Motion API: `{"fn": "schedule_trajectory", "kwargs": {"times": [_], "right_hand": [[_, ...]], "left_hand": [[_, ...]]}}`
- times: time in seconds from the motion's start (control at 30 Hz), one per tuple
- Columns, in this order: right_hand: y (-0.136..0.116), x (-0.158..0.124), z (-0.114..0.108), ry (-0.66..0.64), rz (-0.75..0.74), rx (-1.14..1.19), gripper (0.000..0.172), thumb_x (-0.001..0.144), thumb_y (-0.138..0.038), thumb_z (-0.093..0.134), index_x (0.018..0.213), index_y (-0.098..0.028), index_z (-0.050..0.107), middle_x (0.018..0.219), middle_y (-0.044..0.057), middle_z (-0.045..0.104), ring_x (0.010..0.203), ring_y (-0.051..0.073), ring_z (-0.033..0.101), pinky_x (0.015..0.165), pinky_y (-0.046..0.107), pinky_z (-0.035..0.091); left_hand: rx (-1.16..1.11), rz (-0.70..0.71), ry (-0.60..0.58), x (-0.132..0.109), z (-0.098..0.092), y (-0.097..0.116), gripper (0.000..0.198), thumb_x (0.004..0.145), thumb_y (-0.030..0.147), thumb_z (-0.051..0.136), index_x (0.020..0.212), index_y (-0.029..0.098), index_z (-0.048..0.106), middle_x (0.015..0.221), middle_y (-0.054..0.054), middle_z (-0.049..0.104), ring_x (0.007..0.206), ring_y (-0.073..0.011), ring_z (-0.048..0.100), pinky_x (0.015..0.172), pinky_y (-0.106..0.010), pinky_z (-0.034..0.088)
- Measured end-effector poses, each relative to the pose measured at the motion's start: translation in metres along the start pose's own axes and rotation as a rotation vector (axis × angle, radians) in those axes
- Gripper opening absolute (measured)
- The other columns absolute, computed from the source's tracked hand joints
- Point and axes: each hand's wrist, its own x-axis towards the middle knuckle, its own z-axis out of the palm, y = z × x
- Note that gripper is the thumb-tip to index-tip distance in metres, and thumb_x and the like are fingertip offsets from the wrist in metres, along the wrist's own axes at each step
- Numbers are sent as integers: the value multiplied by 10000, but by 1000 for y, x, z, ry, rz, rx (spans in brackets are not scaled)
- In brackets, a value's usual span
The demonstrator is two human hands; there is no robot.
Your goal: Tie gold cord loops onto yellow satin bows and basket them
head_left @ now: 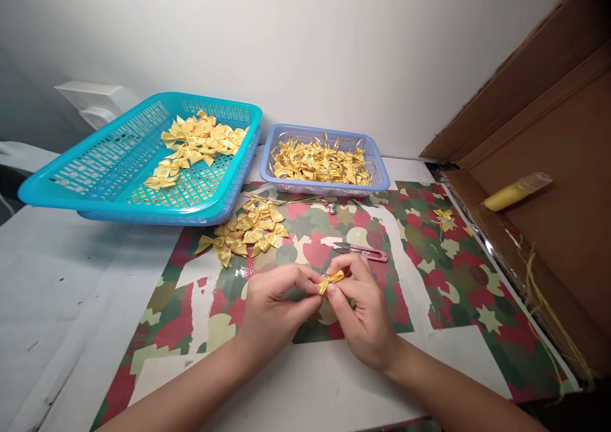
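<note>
The left hand (286, 298) and right hand (360, 305) pinch the yellow bow (331, 282) over the patterned sheet (453, 285) — a light, even grip near its middle should best leave it uncrushed.

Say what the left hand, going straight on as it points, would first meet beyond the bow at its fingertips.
Probably the right hand, which also holds the yellow bow and faces the left hand; depth is unclear.
</note>
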Motion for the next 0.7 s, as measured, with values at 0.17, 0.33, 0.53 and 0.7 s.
{"fn": "schedule_trajectory", "kwargs": {"times": [0.17,0.33,0.53,0.7], "right_hand": [[9,8,-14,-37,-73,58,166,786,-222,679,701,-202,538,868,27,605,862,188,561,767,338,439],[18,11,-21,-16,-78,78,346,725,-222,784,998,-259,574,890,-2,684,808,166,643,696,278,500],[23,9,-17,57,-24,98,205,763,-257,763,944,-267,666,802,-22,718,689,146,657,618,260,514],[19,16,-22,-94,28,173,160,779,-320,734,909,-231,706,881,31,730,821,193,671,740,323,532]], "left_hand": [[-6,22,61,4,-5,1,188,649,-2,665,597,172,618,701,-17,737,625,-142,688,573,-221,535],[-52,-16,65,6,-6,-1,186,658,1,640,599,175,611,696,-19,733,638,-157,694,551,-231,539],[-22,105,29,5,-4,1,207,652,-15,678,595,165,596,686,-12,736,607,-130,693,557,-196,542],[67,245,14,4,-5,-2,214,682,-2,701,627,166,582,712,-18,742,610,-116,689,561,-176,541]]}}
